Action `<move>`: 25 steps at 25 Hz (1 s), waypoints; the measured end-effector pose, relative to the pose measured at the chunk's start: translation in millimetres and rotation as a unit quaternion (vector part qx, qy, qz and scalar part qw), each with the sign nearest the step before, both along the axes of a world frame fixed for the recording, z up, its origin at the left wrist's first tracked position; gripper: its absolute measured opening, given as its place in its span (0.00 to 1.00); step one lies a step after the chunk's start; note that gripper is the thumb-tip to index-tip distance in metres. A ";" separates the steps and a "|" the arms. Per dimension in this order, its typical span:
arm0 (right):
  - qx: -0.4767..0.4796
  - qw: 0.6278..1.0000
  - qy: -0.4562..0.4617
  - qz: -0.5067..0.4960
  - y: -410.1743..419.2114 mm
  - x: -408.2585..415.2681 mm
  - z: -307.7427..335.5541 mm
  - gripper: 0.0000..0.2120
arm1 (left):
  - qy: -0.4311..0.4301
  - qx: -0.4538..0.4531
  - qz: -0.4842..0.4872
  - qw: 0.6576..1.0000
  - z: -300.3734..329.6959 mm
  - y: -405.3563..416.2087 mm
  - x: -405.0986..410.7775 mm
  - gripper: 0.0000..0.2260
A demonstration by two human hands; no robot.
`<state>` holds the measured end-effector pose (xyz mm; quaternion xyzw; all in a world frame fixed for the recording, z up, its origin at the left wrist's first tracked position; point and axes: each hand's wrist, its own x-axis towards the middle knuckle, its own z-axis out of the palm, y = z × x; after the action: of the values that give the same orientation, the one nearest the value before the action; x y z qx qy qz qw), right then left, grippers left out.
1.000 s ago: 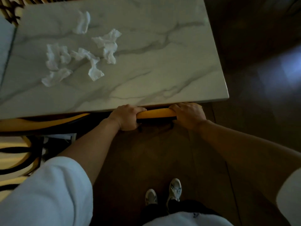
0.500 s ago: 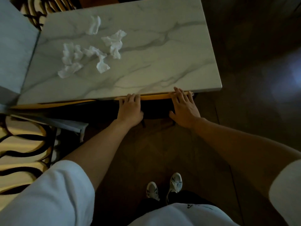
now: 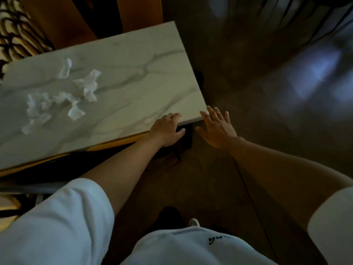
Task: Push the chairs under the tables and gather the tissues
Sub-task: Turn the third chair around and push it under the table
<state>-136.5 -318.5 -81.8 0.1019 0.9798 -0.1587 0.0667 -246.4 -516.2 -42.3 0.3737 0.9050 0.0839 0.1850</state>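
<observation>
The left hand (image 3: 165, 131) lies at the near edge of the counter (image 3: 133, 73), close to its right corner, fingers loosely curled over the rim and thumb spread below; its grip is open and holds nothing. Just beside it to the right, apart from it, the right hand (image 3: 217, 129) is spread flat with fingers splayed, fingertips level with the counter's corner, over the dark floor (image 3: 267, 111); its grip is also open and empty. Whether it touches the corner cannot be told.

Under the counter's near edge, left of the left hand, a yellow strip of the chair (image 3: 114, 145) shows, tucked beneath the top; dark legs show just below the hands.

Farther left and away from the hands, well apart from them, the tissues (image 3: 63, 96) lie crumpled in a loose cluster on the marble top, one piece a little beyond the rest.

Near the person, white sleeves (image 3: 57, 226) frame both forearms, and one shoe (image 3: 193, 222) peeks out below.
</observation>
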 end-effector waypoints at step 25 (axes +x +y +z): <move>-0.072 0.970 -0.230 0.030 409.9 -289.4 -90.3 0.30 | -0.274 -0.126 0.123 0.945 -121.7 392.3 -264.2 0.28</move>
<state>-425.9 91.4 -172.0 0.1008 0.9267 -0.1991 0.3025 -510.6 -123.9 -164.0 0.1959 0.8613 0.0904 0.4601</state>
